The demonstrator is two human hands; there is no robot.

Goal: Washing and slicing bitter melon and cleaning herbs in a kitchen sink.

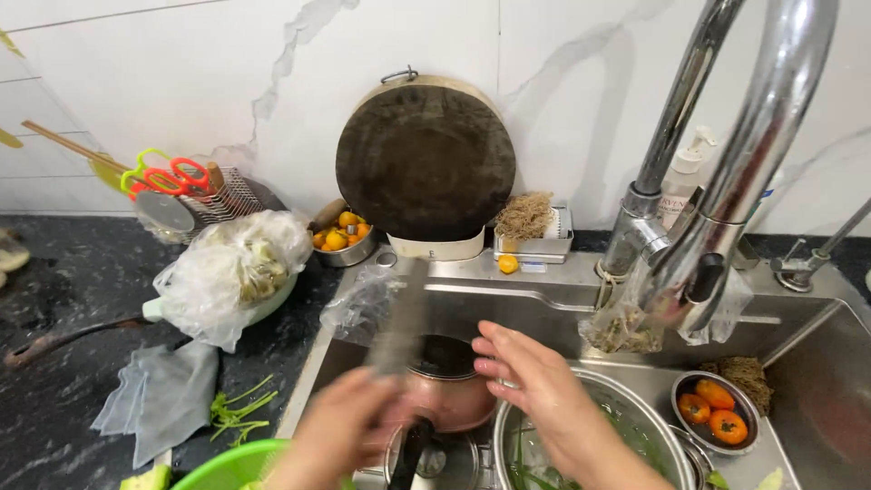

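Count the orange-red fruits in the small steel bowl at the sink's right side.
3 in the small steel bowl: one at the left, one at the back, one at the front right. More could lie hidden underneath.

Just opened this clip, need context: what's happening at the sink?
A person stands over a steel sink. The left hand, blurred by motion, holds what looks like a knife with its blade pointing up. The right hand is open beside it, above a pinkish pot. A steel basin with greens and a small bowl of tomatoes sit in the sink. A round dark cutting board leans on the wall behind.
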